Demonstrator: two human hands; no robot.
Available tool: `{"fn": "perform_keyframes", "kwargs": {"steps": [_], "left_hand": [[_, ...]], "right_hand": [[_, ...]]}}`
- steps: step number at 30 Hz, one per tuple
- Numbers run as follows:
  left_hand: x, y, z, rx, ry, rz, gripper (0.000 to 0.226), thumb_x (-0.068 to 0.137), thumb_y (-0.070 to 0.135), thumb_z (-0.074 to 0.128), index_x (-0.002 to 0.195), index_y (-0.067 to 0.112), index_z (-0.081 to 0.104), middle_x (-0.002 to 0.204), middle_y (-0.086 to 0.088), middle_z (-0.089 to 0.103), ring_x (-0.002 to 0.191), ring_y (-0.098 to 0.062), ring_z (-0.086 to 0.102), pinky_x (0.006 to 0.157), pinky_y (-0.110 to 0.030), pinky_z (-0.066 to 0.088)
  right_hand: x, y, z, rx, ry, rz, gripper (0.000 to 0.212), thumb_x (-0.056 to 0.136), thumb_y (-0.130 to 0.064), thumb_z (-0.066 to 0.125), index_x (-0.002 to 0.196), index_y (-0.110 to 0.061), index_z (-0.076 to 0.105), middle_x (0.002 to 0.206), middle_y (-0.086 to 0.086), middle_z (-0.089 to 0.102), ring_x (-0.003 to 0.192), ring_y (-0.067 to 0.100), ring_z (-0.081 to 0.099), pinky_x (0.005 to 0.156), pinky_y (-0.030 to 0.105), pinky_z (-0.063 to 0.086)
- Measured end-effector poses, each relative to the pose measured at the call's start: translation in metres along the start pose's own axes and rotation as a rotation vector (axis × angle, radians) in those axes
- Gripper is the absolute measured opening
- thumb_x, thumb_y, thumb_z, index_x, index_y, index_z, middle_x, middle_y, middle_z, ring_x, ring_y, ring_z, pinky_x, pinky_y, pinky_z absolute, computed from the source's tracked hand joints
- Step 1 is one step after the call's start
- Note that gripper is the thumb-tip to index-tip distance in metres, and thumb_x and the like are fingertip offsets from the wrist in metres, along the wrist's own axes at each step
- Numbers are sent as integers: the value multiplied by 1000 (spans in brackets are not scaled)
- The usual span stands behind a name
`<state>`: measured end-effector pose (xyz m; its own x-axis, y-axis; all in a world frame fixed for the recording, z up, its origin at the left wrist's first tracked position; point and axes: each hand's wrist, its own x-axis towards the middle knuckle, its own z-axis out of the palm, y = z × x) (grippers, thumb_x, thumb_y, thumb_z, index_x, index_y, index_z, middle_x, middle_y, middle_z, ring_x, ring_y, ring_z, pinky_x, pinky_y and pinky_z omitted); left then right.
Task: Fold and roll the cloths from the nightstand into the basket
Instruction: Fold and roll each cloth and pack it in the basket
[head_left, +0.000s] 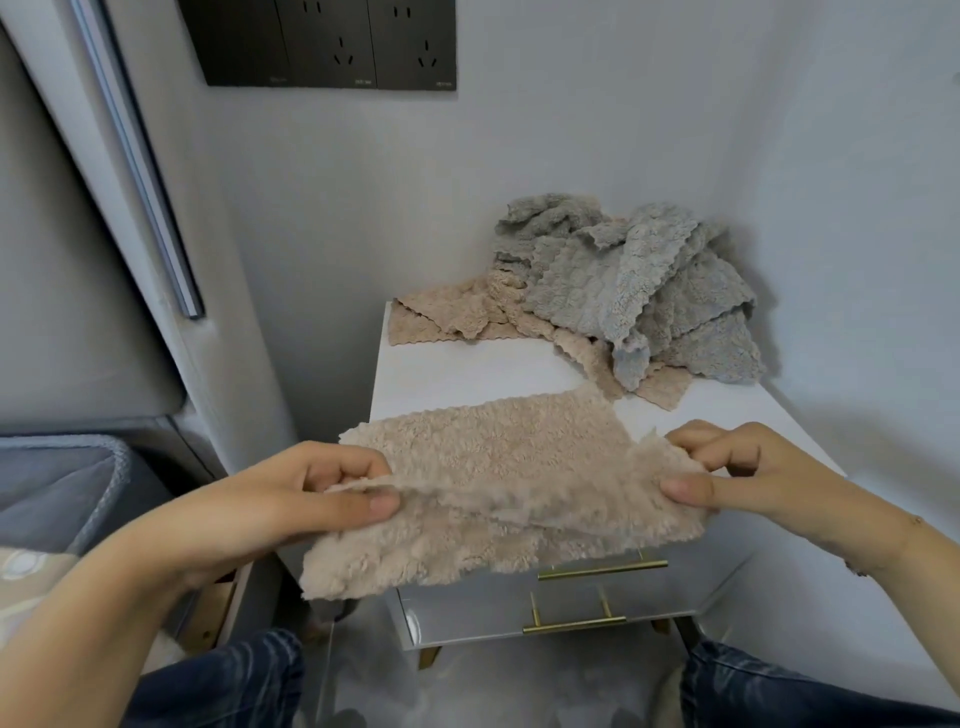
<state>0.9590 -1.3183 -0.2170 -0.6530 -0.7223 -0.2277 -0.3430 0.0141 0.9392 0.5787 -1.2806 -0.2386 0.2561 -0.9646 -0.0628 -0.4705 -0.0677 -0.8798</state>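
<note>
A fluffy beige cloth (498, 457) is stretched between my hands over the front of the white nightstand (457, 374). Its far half lies on the top and its near part hangs over the front edge. My left hand (311, 493) pinches the cloth's left end between thumb and fingers. The right end is pinched the same way by my right hand (737, 473). At the back right of the nightstand lies a heap of grey cloths (639, 291) on top of more beige cloths (457, 312). A grey basket (98, 467) shows at the left edge.
The nightstand stands in a corner, with walls behind and to the right. Its grey drawer front has gold handles (602, 569). A dark socket panel (327, 41) is on the wall above. A padded headboard (78, 260) rises at the left. My knees in jeans are at the bottom.
</note>
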Motion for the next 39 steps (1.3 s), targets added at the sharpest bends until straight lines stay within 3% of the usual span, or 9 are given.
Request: {"fn": "perform_keyframes", "kwargs": {"steps": [2, 5, 10, 14, 17, 29, 33, 36, 39], "left_hand": [[3, -2, -1, -43, 2, -70, 36, 77, 41, 73, 85, 6, 67, 88, -10, 65, 79, -27, 59, 73, -29, 44], [12, -4, 2, -29, 87, -188, 24, 86, 35, 68, 96, 15, 74, 102, -5, 73, 96, -20, 69, 83, -29, 54], [23, -13, -8, -45, 320, -235, 49, 67, 51, 77, 100, 14, 73, 95, -4, 75, 89, -20, 71, 79, -31, 57], [41, -24, -11, -66, 498, -312, 27, 82, 34, 72, 96, 11, 73, 92, -9, 74, 84, -24, 70, 75, -32, 57], [55, -36, -11, 189, 594, -339, 36, 87, 34, 66, 96, -1, 69, 90, -17, 70, 82, -29, 67, 68, -36, 53], [71, -53, -14, 618, 719, -303, 39, 91, 45, 55, 78, 8, 54, 74, -4, 59, 70, -15, 54, 58, -25, 41], [69, -59, -12, 733, 747, -432, 53, 84, 66, 49, 92, 13, 47, 83, 1, 59, 74, -14, 56, 56, -28, 40], [67, -59, -18, 377, 571, -590, 64, 84, 66, 49, 111, 8, 51, 108, -4, 61, 91, -21, 61, 68, -29, 50], [57, -54, -20, 121, 505, -531, 47, 84, 50, 63, 100, 5, 62, 102, -12, 67, 84, -21, 64, 65, -26, 54]], "right_hand": [[1, -4, 1, 10, 9, 15, 42, 75, -44, 78, 66, -3, 74, 93, 13, 70, 98, 7, 63, 93, 21, 40], [5, -9, 10, 32, 89, 4, 35, 77, -30, 66, 46, -15, 59, 50, 6, 48, 50, 10, 47, 59, 15, 37], [28, -3, 21, 39, 275, 23, 74, 80, -59, 64, 79, 13, 48, 66, 29, 45, 59, 40, 40, 66, 36, 34], [57, 0, 31, -56, 378, 34, 44, 93, -31, 58, 61, -13, 34, 49, -4, 26, 45, 12, 24, 48, 28, 20], [72, 10, 39, -164, 410, 72, 40, 93, -25, 59, 59, -10, 41, 49, -3, 33, 40, 5, 28, 43, 17, 24], [84, 18, 51, -508, 508, 64, 44, 93, -22, 56, 57, -15, 33, 48, -2, 36, 47, 15, 38, 46, 29, 27], [81, 13, 57, -892, 550, 112, 27, 92, -35, 55, 76, -18, 41, 64, -6, 45, 60, 18, 46, 46, 27, 26], [80, 4, 57, -925, 620, -57, 26, 84, -26, 67, 94, -15, 46, 90, 1, 52, 67, 19, 49, 51, 28, 33], [77, -5, 63, -838, 495, -342, 13, 81, -15, 67, 92, -14, 58, 93, -2, 52, 75, 15, 51, 63, 28, 42]]}}
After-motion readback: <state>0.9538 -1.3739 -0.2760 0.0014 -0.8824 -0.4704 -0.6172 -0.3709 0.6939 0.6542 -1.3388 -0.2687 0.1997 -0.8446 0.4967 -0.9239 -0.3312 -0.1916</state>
